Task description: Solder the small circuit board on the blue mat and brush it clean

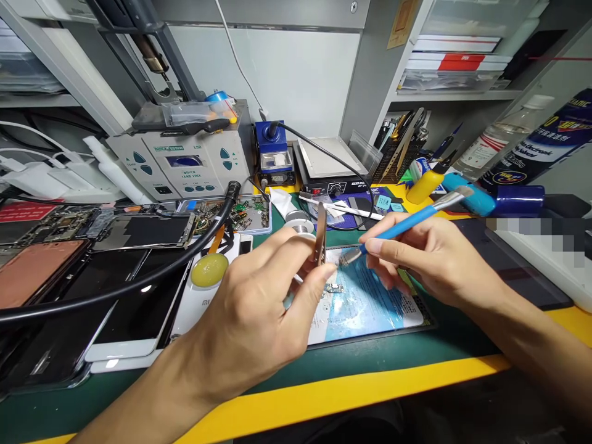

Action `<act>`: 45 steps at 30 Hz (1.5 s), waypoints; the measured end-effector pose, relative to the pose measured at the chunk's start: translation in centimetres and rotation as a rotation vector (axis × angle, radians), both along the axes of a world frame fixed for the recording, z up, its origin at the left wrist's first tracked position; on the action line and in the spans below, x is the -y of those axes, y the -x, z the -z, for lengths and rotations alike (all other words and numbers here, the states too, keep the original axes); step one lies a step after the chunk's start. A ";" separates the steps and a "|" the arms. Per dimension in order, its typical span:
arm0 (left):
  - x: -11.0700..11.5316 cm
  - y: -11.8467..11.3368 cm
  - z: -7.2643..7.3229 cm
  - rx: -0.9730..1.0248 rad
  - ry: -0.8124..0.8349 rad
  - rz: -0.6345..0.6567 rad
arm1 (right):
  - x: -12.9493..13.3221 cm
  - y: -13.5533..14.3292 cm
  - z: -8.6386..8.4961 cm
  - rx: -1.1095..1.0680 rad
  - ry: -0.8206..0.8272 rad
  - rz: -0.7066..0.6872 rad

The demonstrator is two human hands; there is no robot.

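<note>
My left hand (272,296) pinches a pair of metal tweezers (320,237) between thumb and fingers, upright. Close to its thumb, a small circuit board (335,288) lies on a glossy blue-and-white sheet (365,308); whether the tweezers' tips touch the board is hidden by the hand. My right hand (425,253) grips a blue-handled brush (402,223) like a pen. The brush's metal-collared lower end points down left, just above the board, and a flat metal end sticks up at the upper right. Behind my left fingers stands a solder spool (300,225), partly covered.
A thick black hose (203,259) crosses the left side from the hot-air station (180,157). Beneath it lie several phones and screens (139,302). A hot plate (333,169) and a tool holder (400,148) stand behind; bottles (483,145) are at right.
</note>
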State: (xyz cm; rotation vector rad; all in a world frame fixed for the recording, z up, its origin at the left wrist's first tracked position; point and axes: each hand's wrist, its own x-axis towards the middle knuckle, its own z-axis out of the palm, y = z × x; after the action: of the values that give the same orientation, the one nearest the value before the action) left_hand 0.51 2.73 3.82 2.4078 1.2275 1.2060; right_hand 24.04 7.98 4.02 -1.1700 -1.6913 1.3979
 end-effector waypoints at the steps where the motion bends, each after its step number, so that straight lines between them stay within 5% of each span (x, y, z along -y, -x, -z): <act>1: 0.0 0.0 0.0 0.000 0.000 -0.005 | 0.0 0.1 0.0 0.022 -0.025 0.002; 20: -0.3 0.0 0.2 -0.003 -0.011 -0.015 | 0.8 1.3 -0.2 0.017 0.093 -0.022; 45: -0.1 0.0 0.1 -0.004 -0.010 -0.011 | 0.9 1.6 0.3 0.004 0.035 -0.049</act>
State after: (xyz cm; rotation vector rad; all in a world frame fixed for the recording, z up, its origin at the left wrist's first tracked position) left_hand 0.55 2.87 3.72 2.4153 1.2407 1.2134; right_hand 22.45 7.11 3.70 -1.1583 -1.7156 1.4606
